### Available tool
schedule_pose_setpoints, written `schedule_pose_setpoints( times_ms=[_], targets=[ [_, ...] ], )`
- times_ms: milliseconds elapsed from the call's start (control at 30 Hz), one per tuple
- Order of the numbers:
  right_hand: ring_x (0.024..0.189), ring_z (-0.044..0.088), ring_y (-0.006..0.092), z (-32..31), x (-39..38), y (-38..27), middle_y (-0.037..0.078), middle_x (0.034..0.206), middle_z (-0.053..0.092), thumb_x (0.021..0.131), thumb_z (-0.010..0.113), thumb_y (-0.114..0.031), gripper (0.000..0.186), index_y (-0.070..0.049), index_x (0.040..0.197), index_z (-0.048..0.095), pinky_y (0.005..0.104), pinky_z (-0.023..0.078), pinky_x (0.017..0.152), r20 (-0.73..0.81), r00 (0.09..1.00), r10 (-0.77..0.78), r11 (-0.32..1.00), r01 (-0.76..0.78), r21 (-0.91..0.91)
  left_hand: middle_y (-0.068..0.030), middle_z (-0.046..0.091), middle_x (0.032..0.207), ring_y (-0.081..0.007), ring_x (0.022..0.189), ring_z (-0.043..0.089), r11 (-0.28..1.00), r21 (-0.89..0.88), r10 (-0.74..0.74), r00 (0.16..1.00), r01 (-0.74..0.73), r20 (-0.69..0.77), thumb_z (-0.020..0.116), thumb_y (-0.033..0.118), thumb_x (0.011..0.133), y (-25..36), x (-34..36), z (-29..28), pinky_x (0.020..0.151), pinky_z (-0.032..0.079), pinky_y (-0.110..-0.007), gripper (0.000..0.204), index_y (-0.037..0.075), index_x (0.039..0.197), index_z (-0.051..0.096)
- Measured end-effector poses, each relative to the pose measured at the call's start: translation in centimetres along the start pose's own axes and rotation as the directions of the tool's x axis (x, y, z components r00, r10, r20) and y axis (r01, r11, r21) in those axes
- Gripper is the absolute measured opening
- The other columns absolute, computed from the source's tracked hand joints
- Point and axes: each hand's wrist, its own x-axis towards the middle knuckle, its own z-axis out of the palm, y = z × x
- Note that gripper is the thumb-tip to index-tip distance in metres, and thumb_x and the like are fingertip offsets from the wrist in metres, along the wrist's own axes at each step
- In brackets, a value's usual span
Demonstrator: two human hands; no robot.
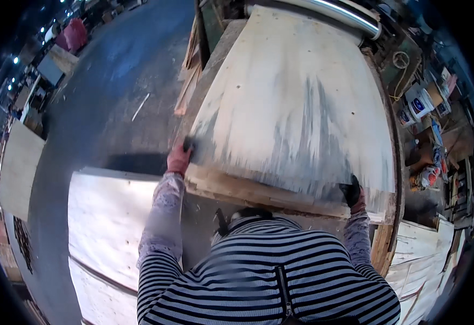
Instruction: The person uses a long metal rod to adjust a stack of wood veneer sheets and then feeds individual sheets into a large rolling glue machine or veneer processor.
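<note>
A large pale wooden sheet with streaky grey-blue patches lies in front of me on a worn bench, over layered wood at its near edge. My left hand, in a pink and black glove, grips the sheet's left edge near the front corner. Near the front right, my right hand, in a similar glove, holds the sheet, its dark fingertips on the top face. The right fingers are slightly blurred and partly hidden.
A metal roller spans the far end. Pale panels are stacked at lower left, beside a grey floor with wood strips. White buckets, clutter and more sheets crowd the right.
</note>
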Motion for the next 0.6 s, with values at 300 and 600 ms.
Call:
schedule_pose_setpoints(
  times_ms=[300,600],
  targets=[
    [0.062,0.064,0.0262,1.9,1.2,-5.6,0.02,0.075,0.064,0.081,0.062,-0.03,0.036,0.003,0.096,0.057,0.0347,0.054,0.053,-0.133,0.889,0.437,0.721,-0.259,0.642,-0.0047,0.063,0.102,-0.0142,0.085,0.058,0.723,-0.69,0.215,0.955,-0.016,0.204,0.048,0.026,0.091,-1.5,3.2,3.0,0.073,0.047,-0.026,0.034,0.004,0.116,0.056],
    [0.05,0.059,0.0226,2.5,0.8,-7.4,0.012,0.062,0.062,0.079,0.062,-0.033,0.035,0.001,0.083,0.059,0.0312,0.048,0.047,-0.214,0.822,0.527,0.733,-0.313,0.604,-0.0188,0.051,0.119,-0.0381,0.106,0.05,0.995,0.001,-0.099,0.99,0.099,0.096,0.049,0.046,0.082,-2.3,3.7,5.0,0.087,0.042,-0.045,0.05,0.022,0.126,0.045]
  ],
)
